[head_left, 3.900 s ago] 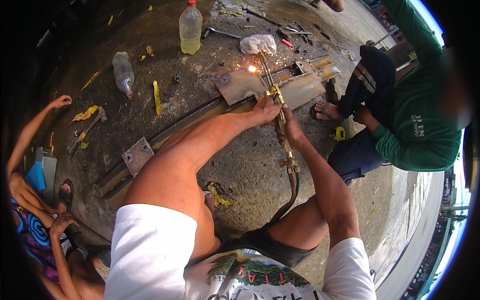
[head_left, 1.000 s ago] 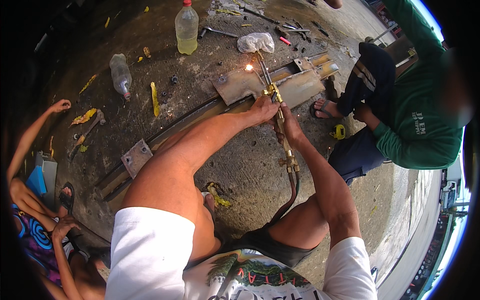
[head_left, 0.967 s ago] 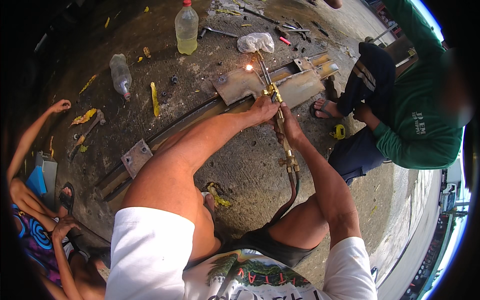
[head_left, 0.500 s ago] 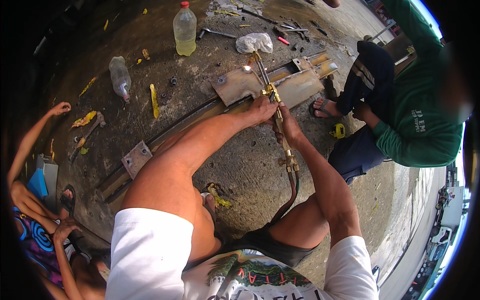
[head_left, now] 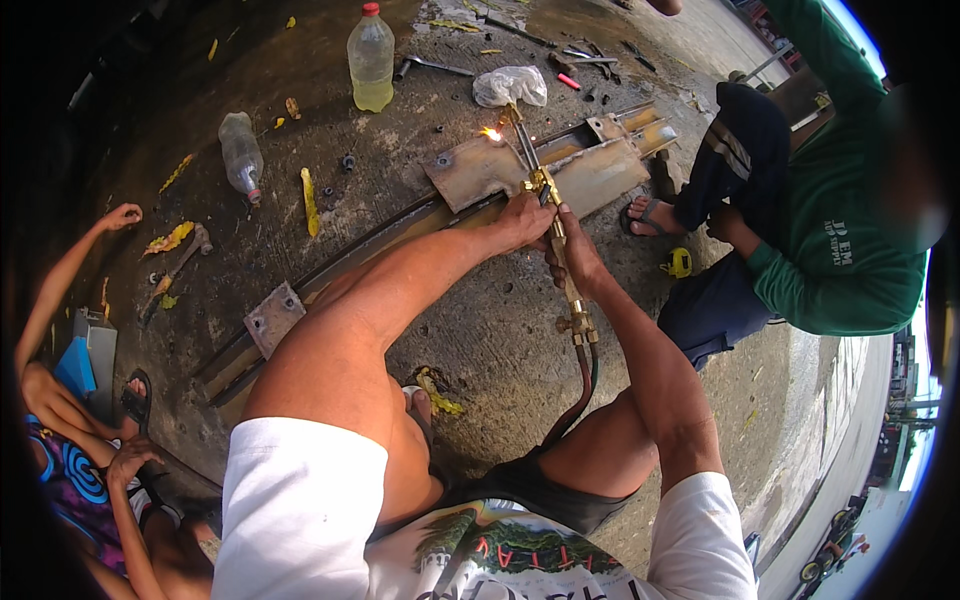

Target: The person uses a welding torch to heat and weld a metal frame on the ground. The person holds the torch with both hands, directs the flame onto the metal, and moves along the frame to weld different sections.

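Observation:
A brass cutting torch (head_left: 537,168) reaches away from me over a long steel beam (head_left: 400,232) lying on the concrete. My left hand (head_left: 524,222) is closed around the torch near its valves. Farther down the handle, my right hand (head_left: 577,252) wraps round it as well. Beside the torch's head, a bright orange flame (head_left: 491,134) glows at the far edge of a rusty steel plate (head_left: 474,173) on the beam. Two hoses (head_left: 581,385), one reddish and one dark, run from the torch's rear fittings down between my legs.
On the right, a person in a green top (head_left: 840,260) crouches near a yellow tape measure (head_left: 679,262). Another person (head_left: 85,460) sits at the left. Beyond the beam are a red-capped bottle (head_left: 371,62), a clear bottle (head_left: 240,155), a plastic bag (head_left: 509,87) and a hammer (head_left: 180,265).
The glow by the torch's head has grown larger and more orange, and sits slightly to the left. Both hands keep their hold on the torch. Vehicles in the right background have shifted.

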### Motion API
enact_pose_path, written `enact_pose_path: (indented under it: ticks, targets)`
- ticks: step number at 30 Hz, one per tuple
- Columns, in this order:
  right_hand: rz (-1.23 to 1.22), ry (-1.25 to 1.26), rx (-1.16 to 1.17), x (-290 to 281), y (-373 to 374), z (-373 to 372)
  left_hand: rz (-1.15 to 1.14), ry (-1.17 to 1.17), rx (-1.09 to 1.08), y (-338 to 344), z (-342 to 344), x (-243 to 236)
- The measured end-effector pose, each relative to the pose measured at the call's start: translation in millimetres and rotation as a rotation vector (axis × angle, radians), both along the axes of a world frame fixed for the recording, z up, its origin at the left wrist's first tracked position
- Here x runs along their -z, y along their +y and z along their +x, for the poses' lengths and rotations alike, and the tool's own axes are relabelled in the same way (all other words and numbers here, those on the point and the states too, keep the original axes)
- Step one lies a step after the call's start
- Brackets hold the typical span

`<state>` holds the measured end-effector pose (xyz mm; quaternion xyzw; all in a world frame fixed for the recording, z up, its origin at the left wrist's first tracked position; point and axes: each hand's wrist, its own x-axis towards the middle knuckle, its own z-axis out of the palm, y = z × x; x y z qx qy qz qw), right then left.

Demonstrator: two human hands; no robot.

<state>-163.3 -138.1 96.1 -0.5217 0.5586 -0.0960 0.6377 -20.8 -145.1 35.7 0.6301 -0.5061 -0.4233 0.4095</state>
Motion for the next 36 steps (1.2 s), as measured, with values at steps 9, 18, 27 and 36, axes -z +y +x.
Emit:
enact_pose_path:
  ticks: [9,18,27,36]
  targets:
    - [-0.015,0.003,-0.005,0,0,1,0.019,0.123,0.012,-13,-2,20]
    - [0.001,0.011,0.034,-3,3,-1,-0.022,-0.093,0.069,-15,-6,19]
    - [0.001,0.009,0.035,-1,2,1,-0.01,0.083,0.035,-19,-4,29]
    - [0.007,0.006,0.02,-1,0,-2,0.012,0.069,0.047,-6,-1,6]
